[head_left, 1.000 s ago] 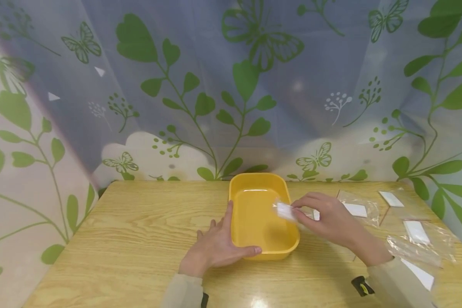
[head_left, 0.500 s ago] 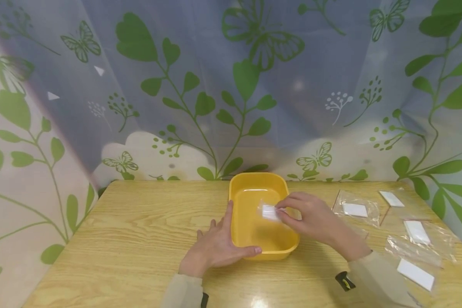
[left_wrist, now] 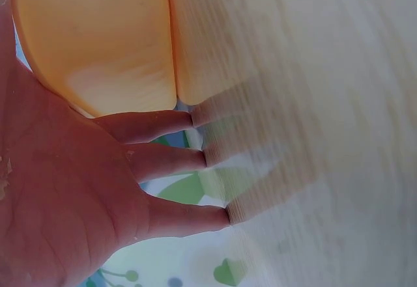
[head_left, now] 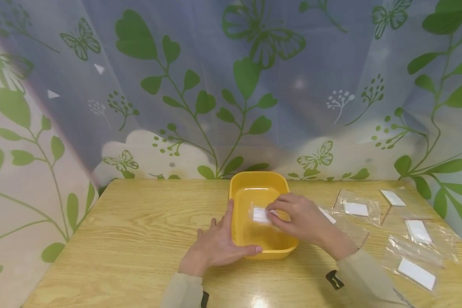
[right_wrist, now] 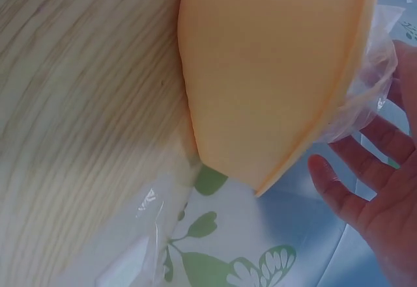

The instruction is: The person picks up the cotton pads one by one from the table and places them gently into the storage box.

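A yellow plastic basin [head_left: 270, 255] stands on the wooden table. My left hand [head_left: 214, 249] rests against its near left corner, thumb along the front rim and fingers spread down its left side. In the left wrist view, the straight fingers of that left hand [left_wrist: 71, 189] touch the tabletop. Over the basin's inside, my right hand [head_left: 306, 220] pinches a small clear zip bag [head_left: 259, 215] with a white piece in it. The right wrist view has the crumpled clear bag [right_wrist: 365, 98] at the fingers of my right hand [right_wrist: 384, 183], beyond the basin's rim.
Several clear bags with white pieces lie right of the basin, among them a back bag [head_left: 356, 209], a far-corner bag [head_left: 393, 198], a middle bag [head_left: 419, 232] and a front bag [head_left: 416, 273]. Another lies partly behind my right hand. A patterned curtain [head_left: 292, 107] hangs behind the table [head_left: 146, 231].
My right hand has moved left with the pinched bag, from the basin's right rim to over its middle. The left hand has stayed on the basin.
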Available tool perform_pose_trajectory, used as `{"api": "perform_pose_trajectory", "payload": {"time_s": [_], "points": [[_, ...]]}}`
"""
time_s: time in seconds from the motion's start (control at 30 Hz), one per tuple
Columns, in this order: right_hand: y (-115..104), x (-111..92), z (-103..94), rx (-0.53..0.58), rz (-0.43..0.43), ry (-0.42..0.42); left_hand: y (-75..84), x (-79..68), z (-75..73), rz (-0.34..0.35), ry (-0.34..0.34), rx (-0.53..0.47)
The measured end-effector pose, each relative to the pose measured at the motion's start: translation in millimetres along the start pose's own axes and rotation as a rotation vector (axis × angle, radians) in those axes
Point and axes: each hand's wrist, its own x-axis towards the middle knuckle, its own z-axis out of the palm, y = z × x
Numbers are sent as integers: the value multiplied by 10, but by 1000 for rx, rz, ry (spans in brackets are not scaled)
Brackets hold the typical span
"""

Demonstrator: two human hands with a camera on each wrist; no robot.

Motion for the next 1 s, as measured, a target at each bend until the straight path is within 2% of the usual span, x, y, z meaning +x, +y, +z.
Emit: {"api": "perform_pose_trajectory", "payload": {"time_s": [0.27, 0.57, 0.8, 1.0], "points": [[-20, 23, 75, 4, -25, 1, 0, -1, -5, 9, 3, 2], [-8, -12, 64, -40, 20, -35, 17, -5, -14, 0, -3, 4], [5, -90, -21, -131, 97, -62, 19, -8, -9, 5, 4, 2], [-14, -123, -94, -232, 206, -156, 7, -2, -8, 9, 1, -2]]}}
